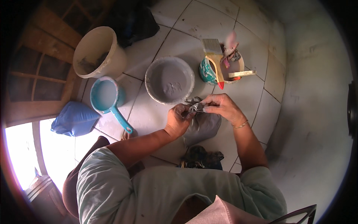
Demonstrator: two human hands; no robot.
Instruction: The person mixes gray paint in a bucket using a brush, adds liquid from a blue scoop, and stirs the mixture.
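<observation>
Centrally, a person's two bare hands meet over a grey bag [204, 128] near the middle of the frame. The left hand [178, 118] pinches the bag's crumpled, gathered top from the left; the right hand [222, 106], with a thin bracelet [240, 125] at its wrist, grips it from the right between thumb and fingers. The bag's rounded body hangs just below them.

Just above the hands is a round bowl [147, 80] with a smooth grey mix inside, lumpy toward its lower part. At upper right, a green pail [206, 74] has a wide brush [212, 46] leaning across its left side, yellow-handled with a red tip, and a pale bar [241, 74] over its right rim.

Left of the bowl, a blue dipper [121, 120] of cloudy liquid sits below a cream bucket [118, 58]. A blue bag [76, 119] rests at centre left on the tiled floor [186, 20].
</observation>
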